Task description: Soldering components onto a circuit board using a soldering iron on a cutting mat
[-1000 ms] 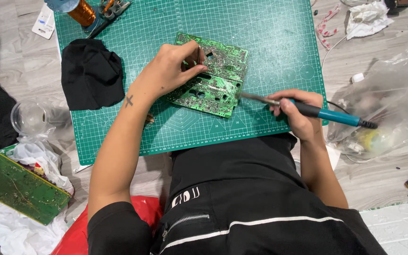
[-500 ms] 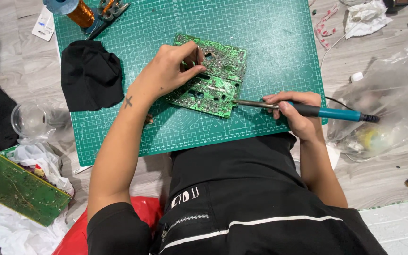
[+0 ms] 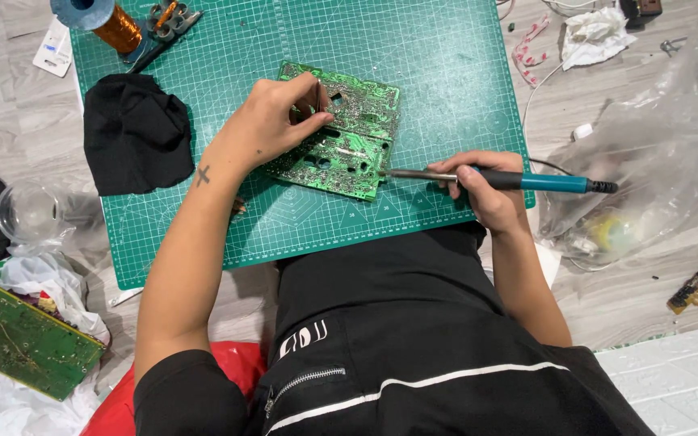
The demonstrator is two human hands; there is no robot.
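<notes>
A green circuit board (image 3: pixel 347 137) lies solder side up on a green cutting mat (image 3: pixel 446 64). My left hand (image 3: pixel 272 121) rests on the board's left part, fingers pinching something thin over it; I cannot tell what. My right hand (image 3: pixel 482 190) grips a soldering iron with a blue handle (image 3: pixel 539 182). Its metal tip lies level, pointing left, and touches the board's lower right edge.
A black cloth (image 3: pixel 135 133) and a spool of copper wire (image 3: pixel 111 24) sit at the mat's left. A second green board (image 3: pixel 18 343) lies at lower left by a clear cup (image 3: pixel 30 211). Clear plastic bags (image 3: pixel 656 161) and crumpled tissue (image 3: pixel 595 32) are on the right.
The soldering iron has swung from a downward slant to level, its tip staying at the board's lower right edge. My left hand stays on the board.
</notes>
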